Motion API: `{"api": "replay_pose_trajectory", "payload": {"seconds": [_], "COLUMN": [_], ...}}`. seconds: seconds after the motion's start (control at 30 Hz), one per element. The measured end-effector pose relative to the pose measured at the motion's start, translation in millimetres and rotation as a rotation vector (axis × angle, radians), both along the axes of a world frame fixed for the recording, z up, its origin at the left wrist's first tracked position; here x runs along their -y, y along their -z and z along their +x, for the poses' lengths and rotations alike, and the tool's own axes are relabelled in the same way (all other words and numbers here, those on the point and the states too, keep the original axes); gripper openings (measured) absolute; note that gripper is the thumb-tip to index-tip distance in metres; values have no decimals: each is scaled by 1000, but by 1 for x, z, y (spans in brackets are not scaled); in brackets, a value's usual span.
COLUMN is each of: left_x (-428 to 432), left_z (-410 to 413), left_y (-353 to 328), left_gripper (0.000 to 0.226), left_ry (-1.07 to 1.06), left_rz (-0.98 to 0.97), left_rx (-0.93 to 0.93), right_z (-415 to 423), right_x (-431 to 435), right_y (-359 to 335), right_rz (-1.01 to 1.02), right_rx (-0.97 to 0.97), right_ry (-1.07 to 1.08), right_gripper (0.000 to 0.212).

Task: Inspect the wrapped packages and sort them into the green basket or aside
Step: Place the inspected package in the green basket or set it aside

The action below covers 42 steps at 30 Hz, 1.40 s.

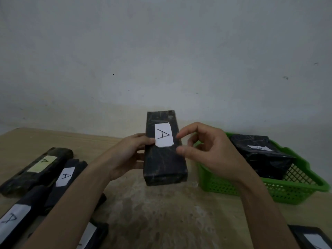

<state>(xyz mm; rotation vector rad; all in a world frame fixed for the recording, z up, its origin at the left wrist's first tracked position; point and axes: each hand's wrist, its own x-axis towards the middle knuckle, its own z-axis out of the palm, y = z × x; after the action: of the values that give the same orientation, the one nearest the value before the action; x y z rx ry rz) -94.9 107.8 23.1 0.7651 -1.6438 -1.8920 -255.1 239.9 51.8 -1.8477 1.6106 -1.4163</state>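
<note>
A long black wrapped package (164, 159) with a white label marked "A" is held tilted above the table's middle. My left hand (129, 153) grips its left side, thumb on the top face beside the label. My right hand (210, 151) hovers just right of the package with fingers loosely curled; its fingertips are near the label's right edge, and contact is unclear. The green basket (233, 184) stands at the right and holds a black wrapped package (260, 155) with a white label.
Several black labelled packages lie at the left: one with a yellowish label (37, 168), one marked "A" (66, 178), one at the bottom left (16, 218). Another package (312, 238) sits at the bottom right corner. A grey wall rises behind the wooden table (161, 212).
</note>
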Motion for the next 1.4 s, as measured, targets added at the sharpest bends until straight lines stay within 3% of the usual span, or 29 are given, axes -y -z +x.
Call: {"api": "replay_pose_trajectory", "payload": {"seconds": [0.1,0.23,0.33,0.43,0.57,0.7,0.77,1.13,1.23,1.4], "left_x": [0,-3,-7,-10,-17,-11,-9,-12,-15,-15], "left_z": [0,1,2,2,-4,-6,-6,-6,-8,-8], "left_y": [2,6,5,5,-2,-2,-1,0,-1,-2], "left_gripper": [37,58,61,63,71,23,12,8,9,13], "left_ry": [79,215,312,339,43,-97,-137,-182,-187,-228], "left_rz": [-96,-210,-301,-393,-508,-690,-732,-733,-658,-629], "left_rx": [11,39,66,109,-48,-248,-298,-318,-337,-342], "right_z": [-4,-6,-5,-3,-3,0,1,6,4,7], "right_x": [5,8,10,9,5,4,5,13,13,14], "right_y": [3,8,8,5,3,1,1,9,9,11], "right_rz": [-45,3,37,26,83,101,86,-74,-73,-38], "right_rx": [54,233,336,436,339,355,349,211,178,234], "right_ry": [256,403,353,254,134,37,24,93,102,92], "right_gripper": [21,47,53,44,35,32,26,18,17,13]}}
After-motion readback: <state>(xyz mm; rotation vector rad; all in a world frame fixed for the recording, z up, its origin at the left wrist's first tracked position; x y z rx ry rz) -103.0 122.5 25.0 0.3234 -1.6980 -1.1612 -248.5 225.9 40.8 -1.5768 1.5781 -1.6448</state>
